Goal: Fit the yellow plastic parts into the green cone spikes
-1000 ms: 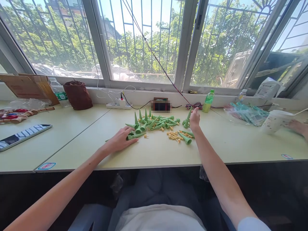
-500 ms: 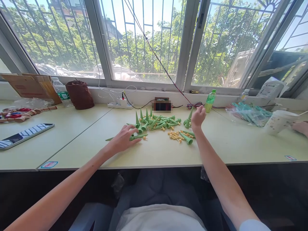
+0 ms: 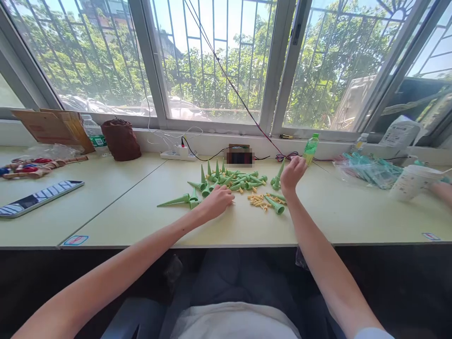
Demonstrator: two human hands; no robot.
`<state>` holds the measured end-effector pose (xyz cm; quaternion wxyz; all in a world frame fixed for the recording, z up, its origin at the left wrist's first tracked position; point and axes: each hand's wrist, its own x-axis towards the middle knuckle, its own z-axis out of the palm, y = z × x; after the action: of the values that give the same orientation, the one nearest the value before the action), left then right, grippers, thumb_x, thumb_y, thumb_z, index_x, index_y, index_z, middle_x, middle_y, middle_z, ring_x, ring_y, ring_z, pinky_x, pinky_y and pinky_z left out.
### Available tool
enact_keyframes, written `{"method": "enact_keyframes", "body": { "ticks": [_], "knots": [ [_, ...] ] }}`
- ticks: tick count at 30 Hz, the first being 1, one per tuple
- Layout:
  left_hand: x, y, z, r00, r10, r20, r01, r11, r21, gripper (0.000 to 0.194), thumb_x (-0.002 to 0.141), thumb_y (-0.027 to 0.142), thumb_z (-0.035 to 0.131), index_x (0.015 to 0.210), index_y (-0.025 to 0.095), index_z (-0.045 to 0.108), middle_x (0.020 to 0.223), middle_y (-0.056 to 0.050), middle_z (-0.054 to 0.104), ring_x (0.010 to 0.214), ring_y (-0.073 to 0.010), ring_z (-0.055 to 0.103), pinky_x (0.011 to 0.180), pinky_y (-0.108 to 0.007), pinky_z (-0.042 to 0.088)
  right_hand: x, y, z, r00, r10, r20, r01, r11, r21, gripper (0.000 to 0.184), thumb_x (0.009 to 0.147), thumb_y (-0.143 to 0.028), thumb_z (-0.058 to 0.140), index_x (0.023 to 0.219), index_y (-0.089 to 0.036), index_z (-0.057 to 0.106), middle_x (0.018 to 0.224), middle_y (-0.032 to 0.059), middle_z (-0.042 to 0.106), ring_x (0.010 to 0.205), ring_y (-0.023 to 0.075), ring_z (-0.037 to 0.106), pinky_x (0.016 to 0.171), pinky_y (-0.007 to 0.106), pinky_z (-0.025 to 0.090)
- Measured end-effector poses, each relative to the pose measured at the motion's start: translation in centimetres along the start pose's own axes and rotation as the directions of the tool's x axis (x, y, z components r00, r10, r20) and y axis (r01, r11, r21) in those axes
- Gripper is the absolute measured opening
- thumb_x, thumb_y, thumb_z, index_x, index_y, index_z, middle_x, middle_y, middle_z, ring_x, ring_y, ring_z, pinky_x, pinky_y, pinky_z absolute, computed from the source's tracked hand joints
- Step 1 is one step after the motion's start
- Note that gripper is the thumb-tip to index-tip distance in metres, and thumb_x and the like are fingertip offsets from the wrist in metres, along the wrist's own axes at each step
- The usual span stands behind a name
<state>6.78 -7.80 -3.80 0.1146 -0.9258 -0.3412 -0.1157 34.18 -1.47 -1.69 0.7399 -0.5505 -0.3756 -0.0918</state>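
Note:
My left hand is in front of a pile of green plastic cones, its fingers curled together. What they pinch, if anything, is too small to make out. Left of that hand lie a long green cone and a couple more cones. My right hand is raised at the pile's right side, fingers closed, beside upright green cones; anything inside it is hidden. Between my hands lie small yellow pegs, with a green cone on its side next to them.
A phone, a brown drawstring pouch and a water bottle are on the left. Behind the pile are a power strip and a green bottle. A bagged turquoise bundle, a white cup and another person's hand are at right.
My left hand has moved right, off the cones at the left, and its spread fingers have drawn together. The small yellow piece near it no longer shows. My right hand stays by the upright cones.

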Motion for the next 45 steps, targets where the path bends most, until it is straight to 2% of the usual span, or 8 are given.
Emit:
{"method": "enact_keyframes", "body": {
  "ticks": [5, 9, 14, 20, 23, 26, 32, 45],
  "knots": [
    [3.5, 1.4, 0.4, 0.99, -0.006, -0.138, -0.025, 0.975, -0.22, 0.02, 0.093, 0.019, 0.046, 0.09, 0.016, 0.066, 0.086, -0.007, 0.065, 0.083, -0.0193, 0.059, 0.073, -0.032, 0.043, -0.2, -0.4, -0.1, 0.999, -0.037, -0.007, 0.037, 0.999, -0.006, 0.028, 0.097, -0.033, 0.024, 0.084, -0.021, 0.046, 0.096, 0.0143, 0.058, 0.099, 0.0272, 0.05, 0.095, 0.048, 0.037],
    [3.1, -0.2, -1.9, 0.946, -0.198, -0.258, 0.129, 0.957, -0.259, 0.025, 0.092, 0.028, 0.047, 0.089, 0.016, 0.069, 0.086, -0.009, 0.065, 0.082, -0.0198, 0.06, 0.073, -0.031, 0.044, -0.8, -1.3, -0.4, 0.994, -0.09, -0.054, 0.089, 0.995, -0.033, 0.029, 0.098, -0.034, 0.024, 0.093, -0.02, 0.049, 0.099, 0.0153, 0.055, 0.102, 0.0285, 0.05, 0.095, 0.05, 0.037],
    [-1.0, -6.0, -5.0, 0.899, -0.437, 0.018, 0.435, 0.89, -0.135, 0.035, 0.089, 0.043, 0.049, 0.093, 0.017, 0.072, 0.093, -0.01, 0.069, 0.086, -0.0228, 0.062, 0.077, -0.031, 0.045, -2.5, -3.0, -0.9, 0.977, -0.205, -0.05, 0.206, 0.979, 0.007, 0.032, 0.099, -0.035, 0.022, 0.108, -0.019, 0.049, 0.106, 0.0163, 0.051, 0.105, 0.0284, 0.05, 0.095, 0.052, 0.038],
    [-4.7, -9.1, -3.7, 0.941, -0.318, 0.113, 0.334, 0.926, -0.176, 0.054, 0.092, 0.058, 0.036, 0.121, 0.025, 0.067, 0.122, -0.007, 0.065, 0.111, -0.0262, 0.057, 0.1, -0.037, 0.038, -5.5, -4.6, 0.0, 0.901, -0.396, 0.178, 0.372, 0.915, 0.155, 0.025, 0.098, -0.032, 0.029, 0.101, -0.019, 0.05, 0.098, 0.0125, 0.053, 0.093, 0.0246, 0.051, 0.085, 0.044, 0.043],
    [-5.1, -9.1, -2.5, 0.95, -0.289, 0.115, 0.308, 0.924, -0.228, 0.057, 0.093, 0.06, 0.031, 0.12, 0.025, 0.067, 0.126, -0.007, 0.062, 0.113, -0.0253, 0.056, 0.103, -0.038, 0.036, -7.0, -5.0, 0.9, 0.788, -0.476, 0.39, 0.402, 0.878, 0.26, 0.021, 0.097, -0.028, 0.033, 0.097, -0.02, 0.052, 0.089, 0.0082, 0.054, 0.084, 0.0211, 0.051, 0.08, 0.038, 0.044],
    [-5.2, -9.2, -1.7, 0.948, -0.302, 0.098, 0.317, 0.915, -0.25, 0.058, 0.094, 0.061, 0.03, 0.116, 0.024, 0.069, 0.123, -0.008, 0.062, 0.109, -0.0247, 0.057, 0.099, -0.036, 0.04, -8.4, -5.3, 1.8, 0.622, -0.519, 0.587, 0.396, 0.855, 0.336, 0.016, 0.094, -0.023, 0.039, 0.097, -0.02, 0.054, 0.088, 0.0071, 0.057, 0.084, 0.0199, 0.053, 0.077, 0.034, 0.045],
    [-5.7, -9.2, -1.5, 0.953, -0.303, 0.01, 0.29, 0.903, -0.318, 0.062, 0.093, 0.063, 0.028, 0.103, 0.021, 0.072, 0.107, -0.008, 0.066, 0.098, -0.0222, 0.061, 0.088, -0.031, 0.046, -10.6, -6.0, 2.9, 0.282, -0.591, 0.755, 0.472, 0.771, 0.427, 0.022, 0.091, -0.013, 0.045, 0.107, -0.018, 0.059, 0.103, 0.0107, 0.062, 0.102, 0.0232, 0.054, 0.091, 0.038, 0.044],
    [-6.6, -6.2, -2.7, 0.955, -0.288, 0.066, 0.294, 0.908, -0.299, 0.057, 0.097, 0.057, 0.023, 0.113, 0.025, 0.067, 0.124, -0.004, 0.062, 0.12, -0.0226, 0.051, 0.107, -0.038, 0.033, -12.6, -7.4, 5.3, -0.046, -0.495, 0.868, 0.672, 0.627, 0.394, 0.034, 0.088, -0.017, 0.057, 0.121, -0.024, 0.063, 0.14, 0.0124, 0.047, 0.131, 0.03, 0.035, 0.105, 0.053, 0.027]
  ]
}}
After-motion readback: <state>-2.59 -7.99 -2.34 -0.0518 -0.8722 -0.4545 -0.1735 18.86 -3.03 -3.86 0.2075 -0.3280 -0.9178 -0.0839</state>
